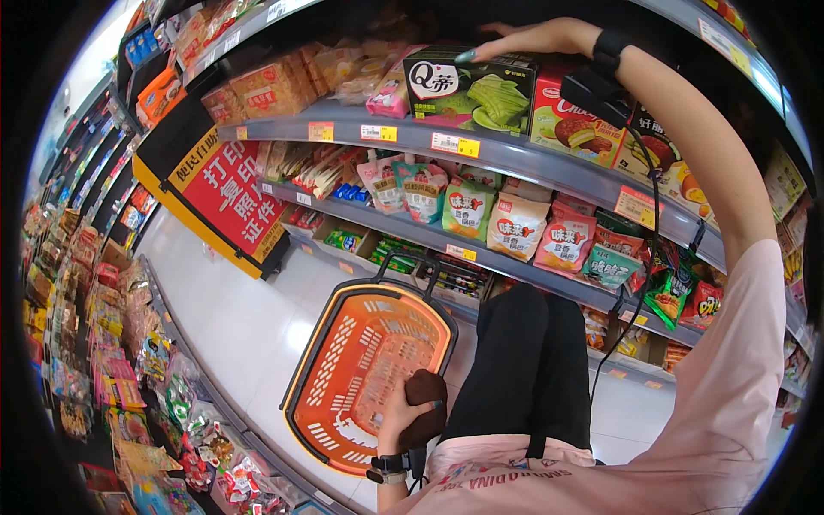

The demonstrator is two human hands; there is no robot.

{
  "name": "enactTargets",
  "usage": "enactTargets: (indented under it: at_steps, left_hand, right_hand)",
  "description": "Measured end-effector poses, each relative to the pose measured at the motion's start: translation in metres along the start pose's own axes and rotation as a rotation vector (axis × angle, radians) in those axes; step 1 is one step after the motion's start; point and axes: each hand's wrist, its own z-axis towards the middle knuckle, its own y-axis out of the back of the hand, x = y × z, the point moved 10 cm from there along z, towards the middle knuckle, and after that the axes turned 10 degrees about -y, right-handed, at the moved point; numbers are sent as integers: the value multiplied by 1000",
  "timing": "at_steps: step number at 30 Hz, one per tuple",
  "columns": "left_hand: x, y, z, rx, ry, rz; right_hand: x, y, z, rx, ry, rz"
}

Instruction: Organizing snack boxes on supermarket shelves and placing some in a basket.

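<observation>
My right hand (pixel 534 39) reaches up to the shelf. Its thumb lies at the top front edge of a dark green snack box (pixel 468 93) with a pale green cake picture, and its fingers extend over the top, partly lost in shadow. The box stands upright on the shelf. Low down, my left hand (pixel 402 419) is closed round a dark brown rounded thing (pixel 425 402) whose kind I cannot make out. Behind that hand sits an orange shopping basket (pixel 296 378) with a black handle; only a pale, see-through patch shows inside it.
A red snack box (pixel 573 120) stands right of the green one. Below, the shelf holds several snack pouches (pixel 518 225). A yellow and black stand (pixel 219 193) is at the left, beyond the white floor (pixel 210 279). Packaged sweets (pixel 129 378) line the left side. A black cable (pixel 639 318) hangs at my right.
</observation>
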Motion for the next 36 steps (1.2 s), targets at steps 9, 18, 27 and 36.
enactTargets:
  at_steps: [9,18,27,36]
  left_hand:
    - [-10,32,-12,-286,-4,-386]
    - [52,15,-38,-369,22,354]
    - [71,-5,-48,-319,171,159]
    - [31,2,-46,-297,171,707]
  right_hand:
    - [101,-8,-194,-670,462,-719]
    - [62,-186,-277,-240,355,149]
    - [-8,-306,-191,262,273,801]
    - [56,-391,-77,757,422,1027]
